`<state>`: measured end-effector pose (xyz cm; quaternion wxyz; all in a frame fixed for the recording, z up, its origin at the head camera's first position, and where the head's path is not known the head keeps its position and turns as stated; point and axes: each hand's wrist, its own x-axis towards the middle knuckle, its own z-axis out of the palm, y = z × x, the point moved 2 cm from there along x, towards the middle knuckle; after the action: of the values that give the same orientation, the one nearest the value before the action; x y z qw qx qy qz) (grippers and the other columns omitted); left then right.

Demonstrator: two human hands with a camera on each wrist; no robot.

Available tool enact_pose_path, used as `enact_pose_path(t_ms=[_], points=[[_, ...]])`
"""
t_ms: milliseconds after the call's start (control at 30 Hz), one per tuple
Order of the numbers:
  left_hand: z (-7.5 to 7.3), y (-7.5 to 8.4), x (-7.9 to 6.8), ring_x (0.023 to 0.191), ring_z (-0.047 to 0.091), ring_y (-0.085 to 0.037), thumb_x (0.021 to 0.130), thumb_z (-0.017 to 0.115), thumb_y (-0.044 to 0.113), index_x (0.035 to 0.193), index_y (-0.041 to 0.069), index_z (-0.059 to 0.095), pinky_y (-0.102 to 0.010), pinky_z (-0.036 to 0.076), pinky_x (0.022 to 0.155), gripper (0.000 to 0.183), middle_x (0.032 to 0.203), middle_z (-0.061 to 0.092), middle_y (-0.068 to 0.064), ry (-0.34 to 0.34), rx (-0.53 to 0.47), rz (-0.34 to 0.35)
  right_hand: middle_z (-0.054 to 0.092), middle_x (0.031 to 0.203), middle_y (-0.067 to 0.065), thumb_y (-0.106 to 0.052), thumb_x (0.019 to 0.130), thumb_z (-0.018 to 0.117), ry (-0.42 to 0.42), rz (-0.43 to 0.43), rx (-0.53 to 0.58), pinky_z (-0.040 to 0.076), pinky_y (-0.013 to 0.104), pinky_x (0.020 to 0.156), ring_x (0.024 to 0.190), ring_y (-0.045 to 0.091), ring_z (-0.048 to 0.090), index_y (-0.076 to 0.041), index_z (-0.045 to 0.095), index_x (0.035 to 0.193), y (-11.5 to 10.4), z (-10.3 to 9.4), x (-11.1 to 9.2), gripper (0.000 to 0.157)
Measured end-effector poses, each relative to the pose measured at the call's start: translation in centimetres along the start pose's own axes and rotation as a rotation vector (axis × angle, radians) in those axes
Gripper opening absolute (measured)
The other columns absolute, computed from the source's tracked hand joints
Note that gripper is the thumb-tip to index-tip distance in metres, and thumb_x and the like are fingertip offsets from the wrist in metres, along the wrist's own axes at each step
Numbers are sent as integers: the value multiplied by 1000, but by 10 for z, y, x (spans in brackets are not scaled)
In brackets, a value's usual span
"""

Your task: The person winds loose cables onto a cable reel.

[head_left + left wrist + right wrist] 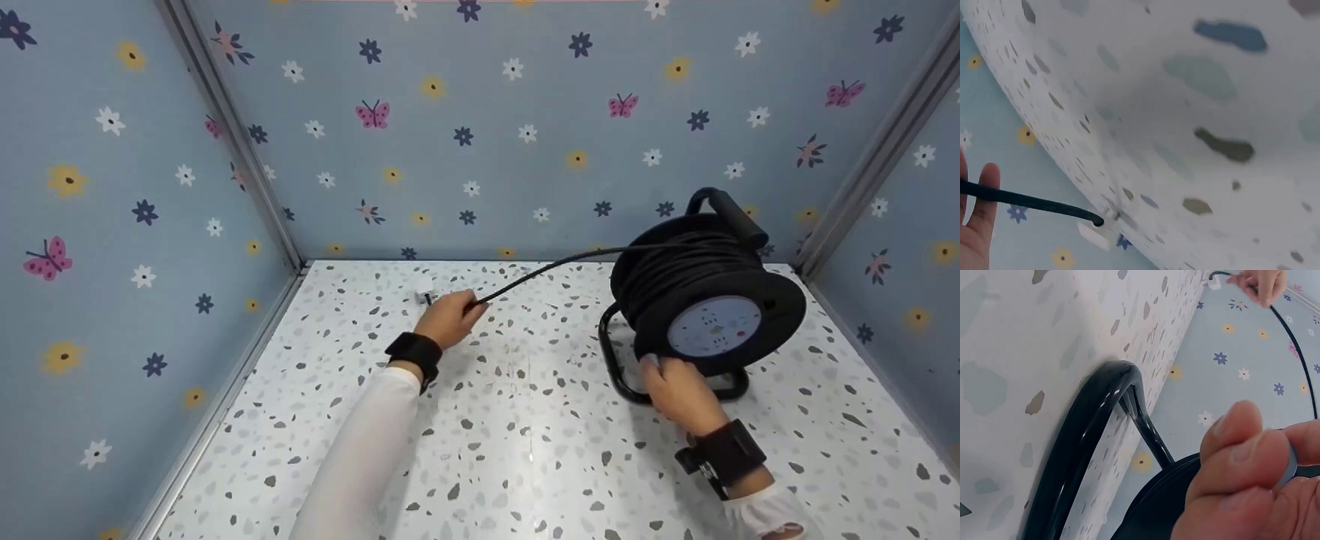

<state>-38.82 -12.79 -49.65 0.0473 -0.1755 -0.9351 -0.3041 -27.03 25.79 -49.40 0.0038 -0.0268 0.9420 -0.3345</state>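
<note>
A black cable reel (784,315) stands on the right side of the speckled surface, with dark cable wound on its drum and a pale round socket panel (690,337) facing front. From the drum a length of cable (559,264) runs left to my left hand (450,316), which grips it close to its white plug (424,297). That plug (1094,233) lies on the surface in the left wrist view. At the reel's front rim is my right hand (684,395). Its curled fingers (1238,467) hold a small grey knob (1292,464), mostly hidden by them.
The reel rests on a black tubular stand (611,360) and has a carrying handle (739,217) on top. Speckled white tabletop (525,450) spreads in front. Flower-patterned panels (480,172) close off the back and both sides, with metal posts (232,135) at the corners.
</note>
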Motion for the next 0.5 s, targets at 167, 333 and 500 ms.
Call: enact_pose_path(t_ms=[167,333,500], points=[[-31,-21,-10,84,65,-28,112,61,18,103,6,70,-45,53,81,17,97,71,-14,132,17,14,61,64,5,-40,118,34,3,0,0,47,38,61,56,22,58,-13,56,75,-2,-2,0,55],[-53,-38,-17,79,61,-29,115,56,23,99,6,67,-45,49,79,26,91,65,-14,257,-99,-33,61,61,4,-40,118,34,7,-10,9,46,38,59,54,22,57,-13,56,73,-5,-3,0,56],[-61,-43,-22,61,36,-18,115,58,33,79,14,48,-36,34,68,41,71,41,-1,278,-247,-55,60,57,2,-39,118,36,34,-15,38,45,38,58,52,22,56,-12,58,70,-11,-4,-1,59]])
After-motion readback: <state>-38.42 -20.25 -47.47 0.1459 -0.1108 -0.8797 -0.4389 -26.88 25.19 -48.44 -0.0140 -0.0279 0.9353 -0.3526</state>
